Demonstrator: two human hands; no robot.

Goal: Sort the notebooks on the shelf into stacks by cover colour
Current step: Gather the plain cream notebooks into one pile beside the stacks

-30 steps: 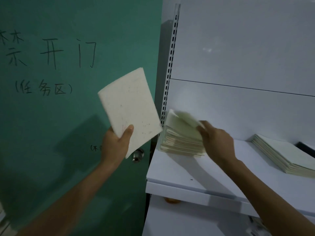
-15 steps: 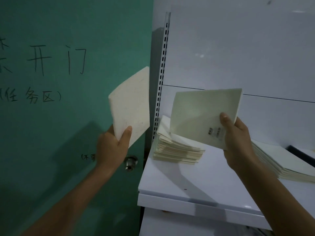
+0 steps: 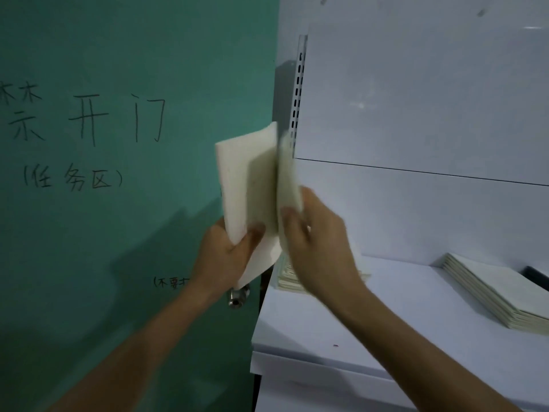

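My left hand (image 3: 228, 257) grips a thick bundle of cream-covered notebooks (image 3: 246, 185), held upright in front of the green door. My right hand (image 3: 318, 242) holds a single pale greenish-cream notebook (image 3: 286, 179) edge-on, pressed against the right side of that bundle. Behind my right hand a stack of pale notebooks (image 3: 286, 279) lies at the left end of the white shelf (image 3: 386, 316), mostly hidden. A second stack of pale notebooks (image 3: 490, 289) lies at the shelf's right.
A green door (image 3: 118, 203) with handwritten characters and a metal knob (image 3: 237, 295) fills the left. A perforated shelf upright (image 3: 298, 93) and white back panel stand behind. A dark object (image 3: 537, 276) shows at the far right edge.
My right hand lifted one notebook off the left stack, then swung it left and upright against the bundle in my left hand. The bundle turned more edge-on.
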